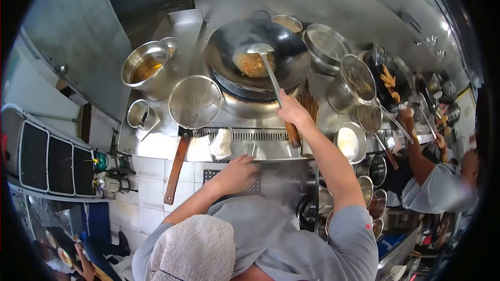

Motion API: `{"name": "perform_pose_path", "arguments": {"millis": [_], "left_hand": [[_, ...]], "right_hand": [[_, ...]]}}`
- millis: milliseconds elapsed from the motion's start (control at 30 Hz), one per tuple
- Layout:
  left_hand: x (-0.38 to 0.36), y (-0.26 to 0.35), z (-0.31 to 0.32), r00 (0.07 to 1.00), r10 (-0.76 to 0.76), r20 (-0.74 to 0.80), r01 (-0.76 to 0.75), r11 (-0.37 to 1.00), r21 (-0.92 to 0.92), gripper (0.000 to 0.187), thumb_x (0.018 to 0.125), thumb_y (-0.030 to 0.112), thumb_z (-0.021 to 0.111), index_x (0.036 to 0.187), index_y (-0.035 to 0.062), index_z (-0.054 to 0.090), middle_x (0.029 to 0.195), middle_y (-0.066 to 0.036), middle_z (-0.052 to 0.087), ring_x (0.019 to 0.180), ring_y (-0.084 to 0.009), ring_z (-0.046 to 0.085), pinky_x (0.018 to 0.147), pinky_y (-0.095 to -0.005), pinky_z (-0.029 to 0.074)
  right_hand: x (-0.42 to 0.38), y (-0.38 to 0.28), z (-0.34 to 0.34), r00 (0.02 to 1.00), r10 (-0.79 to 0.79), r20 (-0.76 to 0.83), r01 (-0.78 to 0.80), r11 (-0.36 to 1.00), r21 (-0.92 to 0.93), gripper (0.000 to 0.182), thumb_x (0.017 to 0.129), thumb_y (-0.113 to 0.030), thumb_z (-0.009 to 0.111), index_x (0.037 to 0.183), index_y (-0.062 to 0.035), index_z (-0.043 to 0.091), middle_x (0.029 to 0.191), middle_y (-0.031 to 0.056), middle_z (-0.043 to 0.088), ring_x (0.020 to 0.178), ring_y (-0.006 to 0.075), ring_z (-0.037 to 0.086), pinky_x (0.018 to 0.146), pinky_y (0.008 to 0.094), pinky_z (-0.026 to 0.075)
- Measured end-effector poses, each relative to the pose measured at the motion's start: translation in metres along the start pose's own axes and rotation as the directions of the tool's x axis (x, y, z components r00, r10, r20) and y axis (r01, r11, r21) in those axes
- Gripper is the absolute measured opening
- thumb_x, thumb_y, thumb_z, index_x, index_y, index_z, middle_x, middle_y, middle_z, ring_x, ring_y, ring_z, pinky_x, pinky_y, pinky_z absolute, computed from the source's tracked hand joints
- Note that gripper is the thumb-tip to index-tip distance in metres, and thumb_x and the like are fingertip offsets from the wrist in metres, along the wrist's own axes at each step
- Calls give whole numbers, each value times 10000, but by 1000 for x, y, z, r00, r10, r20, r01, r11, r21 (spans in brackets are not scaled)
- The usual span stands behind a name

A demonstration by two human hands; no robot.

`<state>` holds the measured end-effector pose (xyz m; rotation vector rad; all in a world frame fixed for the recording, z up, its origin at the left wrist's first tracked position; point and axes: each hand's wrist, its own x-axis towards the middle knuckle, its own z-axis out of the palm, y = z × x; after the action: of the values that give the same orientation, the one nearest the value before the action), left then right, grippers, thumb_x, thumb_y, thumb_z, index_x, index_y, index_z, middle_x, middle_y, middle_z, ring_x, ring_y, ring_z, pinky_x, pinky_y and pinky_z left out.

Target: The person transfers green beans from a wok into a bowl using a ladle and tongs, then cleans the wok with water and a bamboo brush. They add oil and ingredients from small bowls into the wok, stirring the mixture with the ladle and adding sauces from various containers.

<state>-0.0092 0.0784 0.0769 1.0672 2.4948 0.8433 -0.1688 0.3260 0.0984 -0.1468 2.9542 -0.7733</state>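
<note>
My right hand [294, 110] is wrapped around the shaft of a long wok spatula [270, 73] with a wooden handle end. Its metal head dips into a large black wok [286, 44] on the burner. Chunky brown food in sauce [255, 65] lies at the bottom of the wok, and some steam rises. My left hand [238, 176] hangs by the counter's front edge, fingers loosely extended, holding nothing. Close to it on the counter lies a folded white cloth [221, 143]. A round mesh strainer [195, 102] rests left of the wok, its wooden handle jutting over the edge.
At left stand a pot of amber liquid [147, 70] and a small metal cup [140, 114]. Metal pots [327, 47] and a lidded-looking strainer pot [350, 86] crowd the right. Further right, a co-worker [435, 187] works at another wok [388, 80]. A bamboo brush [308, 105] stands beside the burner.
</note>
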Motion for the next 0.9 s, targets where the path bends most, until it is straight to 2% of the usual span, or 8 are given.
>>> {"name": "perform_pose_path", "arguments": {"millis": [33,100,133,200,333,500,767,900], "left_hand": [[-2,-11,-5,1000,-8,-11,7,998,-69,282,857,188,676,1097,42,652,1361,-247,489,1298,-413,433,1075,-443,383],[-4,-34,-13,999,-31,-39,22,977,-212,266,858,156,671,1099,43,653,1306,-239,544,1241,-400,492,1039,-431,417],[-2,-43,-20,999,-31,-44,19,969,-246,262,857,146,670,1098,43,653,1296,-235,554,1229,-400,501,1030,-431,425],[6,-48,-40,995,-35,-96,5,953,-302,258,849,114,670,1096,40,652,1270,-220,578,1212,-393,516,1007,-429,445],[34,-53,-65,971,50,-236,-87,985,-147,239,849,108,662,1072,23,646,1252,-200,587,1227,-381,502,1032,-431,424],[65,-38,-69,980,120,-161,-147,975,-164,237,860,128,652,1075,30,642,1266,-170,588,1259,-376,473,1054,-446,401],[91,-14,-65,972,182,-148,-196,977,-89,258,852,89,635,1101,23,613,1252,-154,598,1273,-385,461,1073,-452,392],[111,-3,-82,905,138,-403,-122,990,66,233,844,47,610,1072,3,610,1161,-167,629,1244,-400,493,1058,-459,409]], "right_hand": [[4,-4,-5,994,97,59,-103,989,103,508,826,-92,603,1278,62,432,850,236,631,788,393,652,742,456,521],[1,1,-39,969,44,241,-185,777,602,555,821,-46,564,1347,43,412,719,111,574,563,223,595,523,362,495],[-6,6,-44,972,-16,236,-156,707,690,598,855,-48,571,1417,5,372,667,17,493,470,100,481,405,264,399],[-37,-7,-50,980,27,195,-164,657,736,617,907,-38,564,1470,-31,312,688,-13,448,508,71,459,401,226,389],[-66,-18,-52,963,103,249,-269,409,872,614,914,-43,572,1471,-43,314,717,-5,460,512,56,429,393,214,367],[-30,5,-35,929,51,366,-368,35,929,551,916,-40,560,1427,-50,356,789,11,477,522,39,404,397,183,334],[2,33,-23,952,-48,302,-302,21,953,430,927,-59,547,1341,-50,429,801,19,486,528,36,418,401,190,343],[15,30,-18,989,43,141,-147,384,912,410,919,-74,555,1312,-34,444,739,-5,474,523,67,448,410,230,367]]}}
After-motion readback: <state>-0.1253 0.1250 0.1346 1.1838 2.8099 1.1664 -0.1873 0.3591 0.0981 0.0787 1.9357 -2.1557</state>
